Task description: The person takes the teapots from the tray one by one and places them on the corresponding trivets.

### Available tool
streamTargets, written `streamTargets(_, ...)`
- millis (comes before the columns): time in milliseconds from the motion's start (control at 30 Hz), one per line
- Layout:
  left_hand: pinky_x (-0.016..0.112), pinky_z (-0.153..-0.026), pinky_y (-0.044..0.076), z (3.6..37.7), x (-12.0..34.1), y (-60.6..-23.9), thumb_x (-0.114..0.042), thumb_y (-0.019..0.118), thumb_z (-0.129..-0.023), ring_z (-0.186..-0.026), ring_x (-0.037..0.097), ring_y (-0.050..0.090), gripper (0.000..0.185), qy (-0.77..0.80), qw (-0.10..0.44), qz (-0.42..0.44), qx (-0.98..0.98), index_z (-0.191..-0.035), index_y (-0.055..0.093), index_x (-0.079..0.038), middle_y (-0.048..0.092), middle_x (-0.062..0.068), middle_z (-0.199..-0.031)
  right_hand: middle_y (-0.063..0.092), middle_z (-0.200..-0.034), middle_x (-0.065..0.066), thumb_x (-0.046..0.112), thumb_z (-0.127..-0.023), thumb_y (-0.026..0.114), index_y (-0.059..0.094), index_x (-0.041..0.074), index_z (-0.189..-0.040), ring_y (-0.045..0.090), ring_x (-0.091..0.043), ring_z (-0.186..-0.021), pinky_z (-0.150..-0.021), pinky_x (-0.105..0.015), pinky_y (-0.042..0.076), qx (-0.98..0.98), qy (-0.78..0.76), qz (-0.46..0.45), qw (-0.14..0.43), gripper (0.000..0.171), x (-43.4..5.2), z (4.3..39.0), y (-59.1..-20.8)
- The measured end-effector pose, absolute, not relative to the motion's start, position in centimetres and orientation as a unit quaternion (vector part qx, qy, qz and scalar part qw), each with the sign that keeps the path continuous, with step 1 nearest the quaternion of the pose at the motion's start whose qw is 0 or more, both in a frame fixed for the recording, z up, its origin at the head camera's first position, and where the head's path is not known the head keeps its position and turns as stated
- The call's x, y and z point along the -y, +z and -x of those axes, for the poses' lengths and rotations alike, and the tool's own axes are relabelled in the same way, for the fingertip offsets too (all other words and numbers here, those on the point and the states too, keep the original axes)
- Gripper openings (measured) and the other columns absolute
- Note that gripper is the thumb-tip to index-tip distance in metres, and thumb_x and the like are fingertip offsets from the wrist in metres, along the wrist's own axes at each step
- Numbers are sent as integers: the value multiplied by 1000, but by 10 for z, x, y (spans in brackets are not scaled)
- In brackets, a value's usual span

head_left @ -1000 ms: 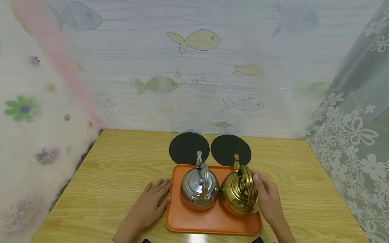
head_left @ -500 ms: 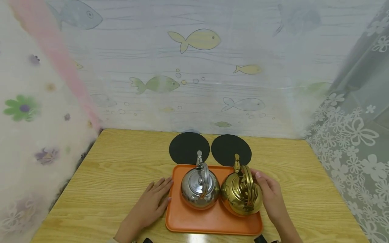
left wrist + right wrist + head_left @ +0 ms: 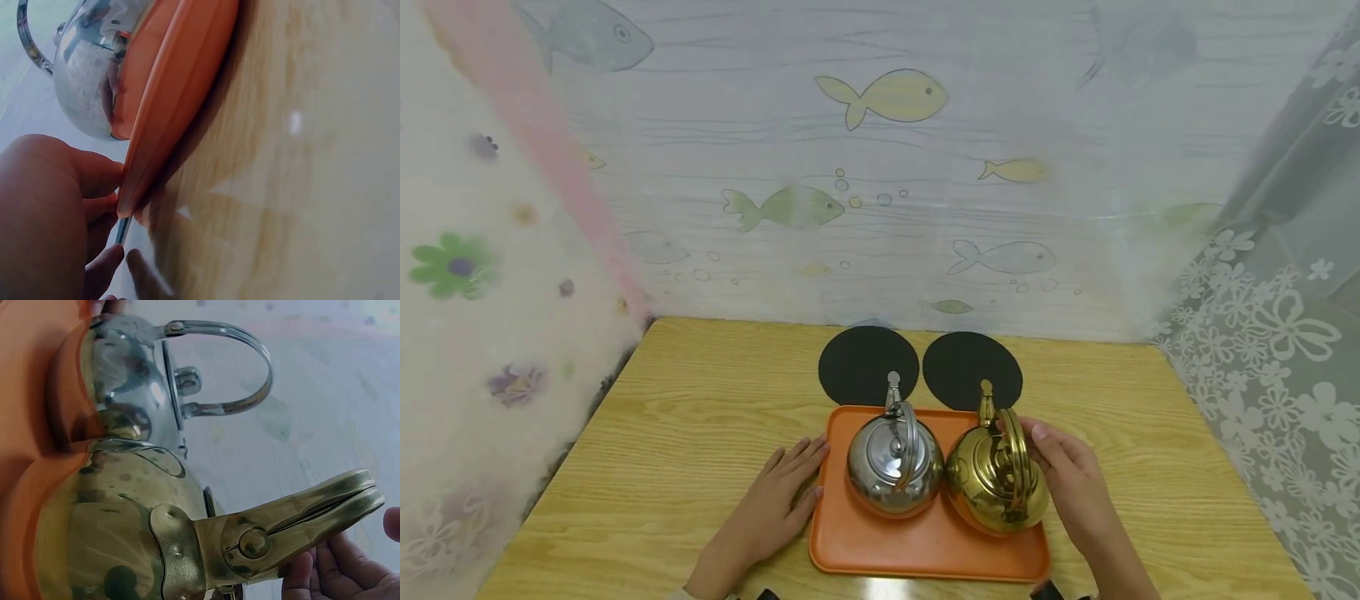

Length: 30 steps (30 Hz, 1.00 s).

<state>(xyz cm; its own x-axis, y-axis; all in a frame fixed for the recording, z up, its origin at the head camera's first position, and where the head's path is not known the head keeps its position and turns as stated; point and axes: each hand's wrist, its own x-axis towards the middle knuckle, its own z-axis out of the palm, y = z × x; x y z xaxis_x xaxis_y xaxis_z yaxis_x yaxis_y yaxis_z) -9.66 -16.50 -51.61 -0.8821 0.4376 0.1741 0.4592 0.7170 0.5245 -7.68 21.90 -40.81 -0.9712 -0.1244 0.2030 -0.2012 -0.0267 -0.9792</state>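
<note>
The left hand (image 3: 771,504) lies flat on the desk (image 3: 685,433), its straight fingers (image 3: 94,181) touching the left rim of the orange tray (image 3: 925,546); it has not shifted over the last second. The right hand (image 3: 1075,483) has crept forward and up along the gold kettle (image 3: 996,479), and its fingers (image 3: 325,575) now sit at the raised gold handle (image 3: 300,515), relaxed and partly spread rather than wrapped round it, so the kettle rests on the tray and is touched, not lifted. I judge this as a grasp being set up on that handle. Just left of it, touching or nearly so, stands the silver kettle (image 3: 895,462), unmoved. Beyond the tray lie two black round mats (image 3: 868,362), bare, before the fish-patterned backdrop (image 3: 880,167).
</note>
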Motion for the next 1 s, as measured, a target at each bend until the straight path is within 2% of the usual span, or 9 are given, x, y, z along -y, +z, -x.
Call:
streamTargets(200,66,-118,25,96,164,-521,-27,60,-103,-148,34,39,54,-307,37,245,919,-152,49,-8,45,6,-158,68,-127,10,10,-112,36,43,-28,-135,62,-1,-119,-97,-14,51,701,705,-102,22,45,-219,74,-408)
streamTargets(367,66,-118,24,96,164,-525,-27,60,-103,-148,34,39,54,-318,46,243,915,-152,49,-9,46,6,-158,70,-127,7,11,-112,36,42,-27,-137,60,0,-121,-98,-13,49,708,699,-100,9,46,-219,73,-406)
streamTargets(433,66,-118,23,96,164,-526,-27,59,-103,-148,34,39,54,-317,49,242,916,-153,49,-9,45,5,-159,70,-126,6,11,-112,36,41,-26,-139,60,1,-122,-99,-13,48,712,696,-97,3,46,-219,72,-405)
streamTargets(533,66,-119,24,95,164,-527,-27,59,-103,-148,33,39,54,-310,55,243,918,-153,48,-11,44,4,-159,64,-131,14,14,-112,38,40,-23,-142,56,6,-123,-98,-10,47,722,687,-77,-6,48,-218,70,-403)
streamTargets(633,65,-119,24,95,164,-528,-28,59,-103,-148,31,39,54,-305,59,242,919,-154,48,-12,44,2,-160,61,-132,16,15,-111,40,42,-19,-144,53,8,-125,-98,-10,47,733,678,-61,-8,47,-217,69,-402)
streamTargets(767,63,-119,24,95,164,-531,-28,59,-103,-149,30,38,54,-302,68,243,919,-154,48,-12,43,1,-160,68,-127,6,14,-111,42,46,-17,-142,62,-1,-117,-94,-14,50,735,676,-62,-5,45,-216,69,-402)
streamTargets(900,63,-118,25,95,164,-532,-28,59,-103,-148,30,39,54,-301,75,243,919,-154,48,-12,43,2,-160,72,-122,3,10,-110,44,47,-18,-140,68,-11,-104,-89,-21,56,719,691,-76,-7,41,-215,71,-403)
streamTargets(1000,63,-118,25,95,163,-532,-28,59,-103,-148,30,40,54,-302,76,242,919,-154,48,-13,44,2,-159,72,-121,2,5,-107,47,48,-18,-139,69,-13,-102,-87,-24,59,706,704,-83,-7,38,-214,72,-404)
